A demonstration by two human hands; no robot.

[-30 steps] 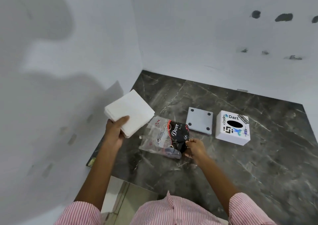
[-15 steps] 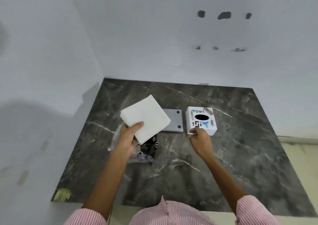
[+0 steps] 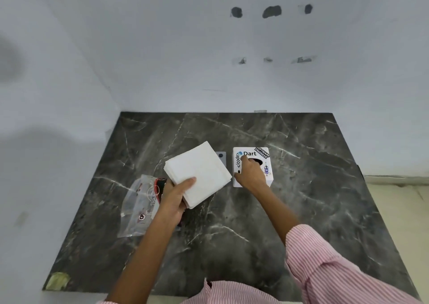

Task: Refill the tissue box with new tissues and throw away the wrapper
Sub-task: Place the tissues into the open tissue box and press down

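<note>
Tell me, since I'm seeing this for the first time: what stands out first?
A thick white tissue stack held up in the left hand at centre. Right of it, the right hand rests on the stickered tissue box on the dark marble counter. The emptied wrapper lies left.

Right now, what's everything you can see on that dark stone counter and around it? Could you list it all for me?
tissue stack: one, white, held above the counter in the left hand
tissue box: one, white with stickers and a dark oval slot, on the counter, under the right hand
grey plate: one, grey with a dark dot, lying flat left of the box, mostly hidden behind the tissues
wrapper: one, clear plastic with a dark printed part, lying empty on the counter at the left
counter: one, dark marble with pale veins, set in a white-walled corner
left hand: grips the tissue stack
right hand: rests on the box's top and near edge
sleeves: pink-and-white striped
</note>
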